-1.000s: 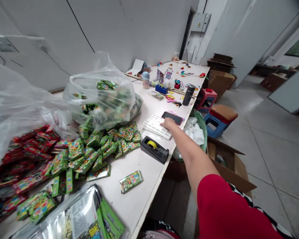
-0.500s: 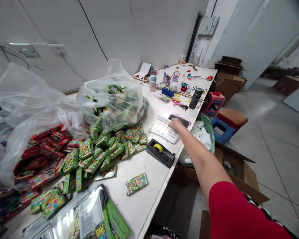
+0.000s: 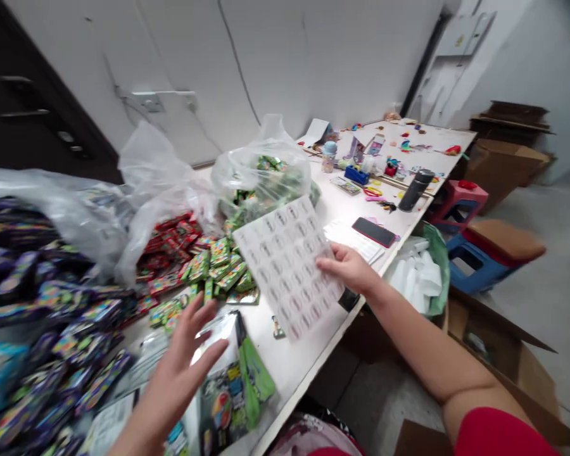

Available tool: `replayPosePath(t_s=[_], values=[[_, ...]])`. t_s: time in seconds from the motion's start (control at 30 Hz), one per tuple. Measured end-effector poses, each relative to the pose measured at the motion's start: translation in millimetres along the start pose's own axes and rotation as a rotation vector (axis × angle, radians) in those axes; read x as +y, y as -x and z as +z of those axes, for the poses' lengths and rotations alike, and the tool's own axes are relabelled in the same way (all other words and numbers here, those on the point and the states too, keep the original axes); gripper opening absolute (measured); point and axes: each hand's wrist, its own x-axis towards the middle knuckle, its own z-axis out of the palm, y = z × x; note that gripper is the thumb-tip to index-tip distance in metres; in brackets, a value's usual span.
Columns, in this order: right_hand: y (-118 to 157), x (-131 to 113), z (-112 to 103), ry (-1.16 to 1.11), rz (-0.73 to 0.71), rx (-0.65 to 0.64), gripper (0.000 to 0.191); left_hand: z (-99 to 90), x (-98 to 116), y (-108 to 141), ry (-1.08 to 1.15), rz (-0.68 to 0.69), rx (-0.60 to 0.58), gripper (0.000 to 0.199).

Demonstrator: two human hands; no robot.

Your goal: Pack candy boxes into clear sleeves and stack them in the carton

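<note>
A white sheet with rows of round stickers (image 3: 289, 266) is raised above the table, its right edge pinched in my right hand (image 3: 349, 269). My left hand (image 3: 185, 361) hangs open to the lower left of the sheet, fingers apart, above clear plastic packages with green and black print (image 3: 251, 373). Small green boxes (image 3: 221, 253) lie in a pile behind the sheet's left side. More white sheets (image 3: 361, 247) rest on the table beyond my right hand, next to a dark phone (image 3: 373, 232). The tape dispenser is mostly hidden behind the sheet.
Purple boxes (image 3: 61, 316) and red boxes (image 3: 175, 234) are heaped at the left among plastic bags (image 3: 156, 171). A dark bottle (image 3: 416, 190), scissors (image 3: 373, 192) and a blue dispenser (image 3: 356, 175) stand or lie farther back. Stools (image 3: 489, 253) and cartons are at the right.
My right hand has lifted a sticker sheet off the stack and brought it nearer. My left hand has come into view. The camera has turned left, showing more purple boxes and a dark door.
</note>
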Motion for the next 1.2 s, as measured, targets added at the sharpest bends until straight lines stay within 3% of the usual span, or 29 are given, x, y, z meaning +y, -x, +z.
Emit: replayPosePath(t_s=[0.1, 0.2, 0.3, 0.4, 0.47, 0.53, 0.67, 0.83, 1.0, 1.2], values=[[23.9, 25.4, 59.3, -0.179, 0.082, -0.056, 0.041, 27.5, 2.8, -8.3, 0.342, -0.148, -0.005, 0.087], [43.2, 57.5, 98.7, -0.133, 0.121, -0.026, 0.034, 28.8, 3.3, -2.9, 0.579, -0.060, 0.060, 0.080], [59.5, 82.7, 124.3, -0.080, 0.180, -0.064, 0.032, 13.9, -4.6, 15.3, 0.445, -0.007, 0.180, 0.075], [67.0, 90.6, 140.4, -0.136, 0.212, -0.217, 0.036, 0.6, -18.4, 33.0, 0.256, 0.028, 0.280, 0.075], [62.7, 86.2, 144.7, -0.189, 0.172, -0.261, 0.043, -5.1, -28.2, 41.1, 0.189, 0.035, 0.281, 0.067], [52.1, 77.5, 144.0, -0.204, 0.120, -0.214, 0.045, -9.4, -36.8, 47.0, 0.130, 0.019, 0.252, 0.060], [31.7, 63.2, 137.6, -0.044, 0.008, -0.168, 0.027, -16.4, -46.6, 55.0, 0.075, -0.023, 0.241, 0.045], [29.7, 62.7, 136.6, 0.109, -0.008, -0.224, 0.019, -22.9, -43.4, 60.7, 0.144, -0.138, 0.229, 0.039], [30.1, 60.0, 133.3, 0.297, -0.061, -0.239, 0.016, -25.1, -39.0, 61.1, 0.127, -0.160, 0.247, 0.030], [23.5, 53.5, 132.8, 0.102, 0.197, -0.385, 0.017, -37.6, -47.5, 55.6, 0.143, -0.271, 0.096, 0.026]])
